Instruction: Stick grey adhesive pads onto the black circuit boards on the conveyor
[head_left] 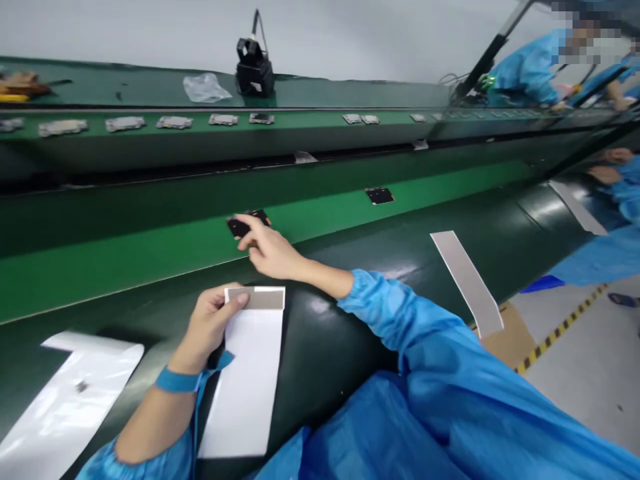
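Note:
My left hand [214, 320] is closed on the top of a white backing sheet [250, 380], thumb pressed on the grey strip [265, 300] along its upper edge. The sheet hangs down over the dark green table edge. My right hand [273, 250] reaches across to a black circuit board [240, 228] on the green belt. Its index finger is stretched over the board and the lower fingers bend apart from it; whether the fingertip touches the board I cannot tell. A second black circuit board [380, 195] lies on the belt further right.
A curled glossy white sheet [75, 400] lies at the left, and a grey strip sheet [467, 283] at the right. Several small pale parts [174, 123] line the raised ledge behind. A black device [255, 70] stands at the back. Co-workers in blue sleeves [530, 67] are at right.

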### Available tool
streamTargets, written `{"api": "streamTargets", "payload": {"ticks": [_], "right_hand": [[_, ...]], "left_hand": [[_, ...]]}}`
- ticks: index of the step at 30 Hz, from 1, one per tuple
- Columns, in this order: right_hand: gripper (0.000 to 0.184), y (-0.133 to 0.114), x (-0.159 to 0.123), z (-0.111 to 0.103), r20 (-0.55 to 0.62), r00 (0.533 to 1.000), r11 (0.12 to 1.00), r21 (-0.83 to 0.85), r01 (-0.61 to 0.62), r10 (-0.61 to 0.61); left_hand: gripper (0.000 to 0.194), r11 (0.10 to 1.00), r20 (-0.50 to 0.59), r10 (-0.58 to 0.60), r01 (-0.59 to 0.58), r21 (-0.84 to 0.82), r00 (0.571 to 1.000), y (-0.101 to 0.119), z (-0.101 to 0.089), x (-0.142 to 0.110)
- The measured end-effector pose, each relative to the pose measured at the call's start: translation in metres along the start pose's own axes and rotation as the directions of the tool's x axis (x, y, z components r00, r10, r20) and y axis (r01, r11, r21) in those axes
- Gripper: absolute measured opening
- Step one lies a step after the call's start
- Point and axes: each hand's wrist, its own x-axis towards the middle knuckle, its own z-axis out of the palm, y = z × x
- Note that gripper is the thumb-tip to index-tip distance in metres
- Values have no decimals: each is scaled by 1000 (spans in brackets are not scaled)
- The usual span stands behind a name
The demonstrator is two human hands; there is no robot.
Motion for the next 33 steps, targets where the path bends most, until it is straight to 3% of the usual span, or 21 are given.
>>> {"api": "streamTargets", "payload": {"ticks": [3,5,13,22,28,31,33], "right_hand": [[63,3,-37,-6,-2,1000,950,311,-13,14],[59,9,-55,-5,-35,999,922,386,-11,26],[56,12,-70,8,-131,991,961,270,60,-25],[53,15,-75,9,-143,974,957,207,202,-175],[52,20,-75,12,-82,975,960,177,218,-206],[50,23,-73,13,-118,974,966,151,208,-191],[51,26,-70,13,-153,974,969,159,192,-168]], "left_hand": [[42,997,-156,58,-50,52,986,4,9,-3],[42,991,-194,91,-70,110,977,6,14,-3],[46,988,-148,98,-78,134,984,0,24,0],[60,980,-58,166,-158,122,984,-3,21,-2],[51,971,-19,219,-216,107,975,-10,23,3],[41,947,-186,322,-319,44,928,-4,26,1],[47,893,-387,418,-450,9,822,9,25,-10]]}}
